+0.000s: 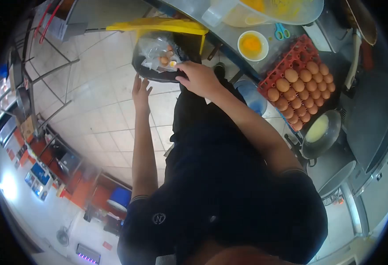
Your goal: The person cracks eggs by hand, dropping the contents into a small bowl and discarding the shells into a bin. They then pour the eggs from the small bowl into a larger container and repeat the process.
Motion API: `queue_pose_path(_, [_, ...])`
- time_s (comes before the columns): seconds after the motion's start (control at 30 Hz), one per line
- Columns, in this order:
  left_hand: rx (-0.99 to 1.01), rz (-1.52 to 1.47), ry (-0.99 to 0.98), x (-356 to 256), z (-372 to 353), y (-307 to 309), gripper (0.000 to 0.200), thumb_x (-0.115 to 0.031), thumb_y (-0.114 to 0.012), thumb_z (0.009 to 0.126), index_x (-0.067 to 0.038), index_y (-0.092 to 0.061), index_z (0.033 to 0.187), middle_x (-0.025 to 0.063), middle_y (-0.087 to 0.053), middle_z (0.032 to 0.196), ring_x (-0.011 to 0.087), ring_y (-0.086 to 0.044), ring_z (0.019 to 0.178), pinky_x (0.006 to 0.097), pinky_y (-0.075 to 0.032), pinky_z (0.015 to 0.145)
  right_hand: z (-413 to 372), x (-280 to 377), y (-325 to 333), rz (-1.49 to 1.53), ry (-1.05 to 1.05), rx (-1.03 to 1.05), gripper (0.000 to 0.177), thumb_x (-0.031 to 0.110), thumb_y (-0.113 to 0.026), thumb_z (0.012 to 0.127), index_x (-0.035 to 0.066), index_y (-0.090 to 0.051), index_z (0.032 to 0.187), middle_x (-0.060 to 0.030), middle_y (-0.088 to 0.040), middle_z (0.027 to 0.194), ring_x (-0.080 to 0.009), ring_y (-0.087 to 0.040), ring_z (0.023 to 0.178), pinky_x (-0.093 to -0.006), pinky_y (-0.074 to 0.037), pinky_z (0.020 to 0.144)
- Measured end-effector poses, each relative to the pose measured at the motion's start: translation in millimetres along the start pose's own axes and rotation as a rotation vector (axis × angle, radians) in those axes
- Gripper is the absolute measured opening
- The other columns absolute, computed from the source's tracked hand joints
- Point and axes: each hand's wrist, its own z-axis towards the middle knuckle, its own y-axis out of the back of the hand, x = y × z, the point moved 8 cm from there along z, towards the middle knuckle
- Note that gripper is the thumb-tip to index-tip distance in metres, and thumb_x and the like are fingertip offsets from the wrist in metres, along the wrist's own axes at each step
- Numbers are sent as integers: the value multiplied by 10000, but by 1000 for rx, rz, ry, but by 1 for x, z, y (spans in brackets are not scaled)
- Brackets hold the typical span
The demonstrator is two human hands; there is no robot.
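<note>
My left hand point(141, 90) is open with fingers spread, just below the rim of a black bin point(152, 75) and holding nothing. My right hand point(199, 79) reaches to the bin's right edge with its fingers bent; whether they hold anything is unclear. A clear plastic bag point(156, 51) with eggshells point(166, 59) lies inside the bin. To the right, a red egg tray point(291, 51) full of several brown eggs point(297, 92) rests on the counter.
A white bowl of beaten egg point(252, 45), blue scissors point(282, 32) and a large clear container of yellow egg mix point(282, 9) sit on the steel counter. A pan with pale liquid point(319, 131) is on the stove. A blue bucket point(252, 96) stands by my legs on the tiled floor point(105, 115).
</note>
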Motion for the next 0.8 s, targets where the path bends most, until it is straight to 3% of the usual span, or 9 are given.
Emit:
queue_pose_path(0.07, [3, 10, -19, 9, -1, 4, 571, -194, -601, 1011, -50, -465, 1547, 124, -562, 1467, 230, -594, 1233, 393, -516, 1014, -43, 18, 71, 23, 85, -302, 367, 225, -824, 844, 106, -684, 1162, -68, -726, 1034, -292, -705, 917, -386, -555, 814])
queue_pose_path(0.13, [143, 146, 75, 17, -8, -8, 464, -193, -606, 1008, -33, -587, 1444, 124, -585, 1464, 210, -599, 1222, 367, -516, 1008, -81, 18, 141, -184, 66, -542, 455, 207, -831, 806, 94, -645, 1206, -118, -694, 1119, -330, -665, 1040, -454, -532, 884])
queue_pose_path(0.2, [137, 147, 58, 21, -16, -26, 367, -186, -595, 1012, -39, -675, 1339, 117, -620, 1428, 188, -612, 1194, 337, -517, 972, -94, 13, 193, -516, 71, -692, 612, 207, -863, 766, 73, -578, 1291, -156, -650, 1209, -359, -613, 1144, -463, -511, 955])
queue_pose_path(0.3, [274, 204, -59, 10, -26, -70, 312, -110, -569, 1012, -54, -703, 1288, 117, -636, 1400, 149, -630, 1062, 314, -503, 927, -80, -38, 190, -441, 19, -644, 779, 198, -891, 713, 68, -496, 1372, -188, -593, 1307, -391, -564, 1222, -468, -483, 1021])
queue_pose_path(0.4, [462, 310, -208, -14, -43, -110, 302, -130, -577, 1052, -59, -687, 1324, 97, -586, 1446, 136, -614, 1157, 294, -488, 993, -64, -65, 181, -259, -89, -545, 854, 179, -898, 687, 79, -459, 1412, -187, -581, 1323, -400, -564, 1227, -474, -478, 1040])
queue_pose_path(0.43, [447, 246, -270, -23, -49, -118, 294, -78, -584, 1016, -24, -689, 1285, 142, -644, 1395, 131, -643, 1022, 301, -501, 949, -64, -62, 181, -251, -90, -544, 854, 179, -898, 687, 79, -459, 1412, -187, -581, 1323, -400, -564, 1227, -474, -478, 1040])
queue_pose_path(0.47, [444, 253, -268, -26, -55, -123, 294, -78, -584, 1016, -24, -689, 1285, 142, -644, 1395, 131, -643, 1022, 301, -501, 949, -66, -56, 183, -238, -60, -559, 860, 174, -898, 680, 77, -463, 1415, -185, -582, 1321, -400, -565, 1228, -475, -479, 1038])
queue_pose_path(0.53, [442, 248, -335, -44, -69, -132, 282, -78, -578, 1025, -34, -697, 1277, 124, -663, 1368, 143, -658, 1062, 294, -503, 959, -72, -42, 189, -223, -34, -578, 866, 170, -898, 672, 76, -467, 1417, -183, -582, 1319, -399, -567, 1228, -475, -480, 1036])
queue_pose_path(0.8, [677, 26, -265, -139, -144, -178, 383, -234, -549, 1088, -2, -596, 1389, 149, -640, 1383, 231, -667, 1189, 339, -531, 987, -104, 48, 208, -47, 228, -628, 880, 206, -937, 633, 76, -506, 1390, -158, -616, 1274, -364, -612, 1164, -459, -484, 1004])
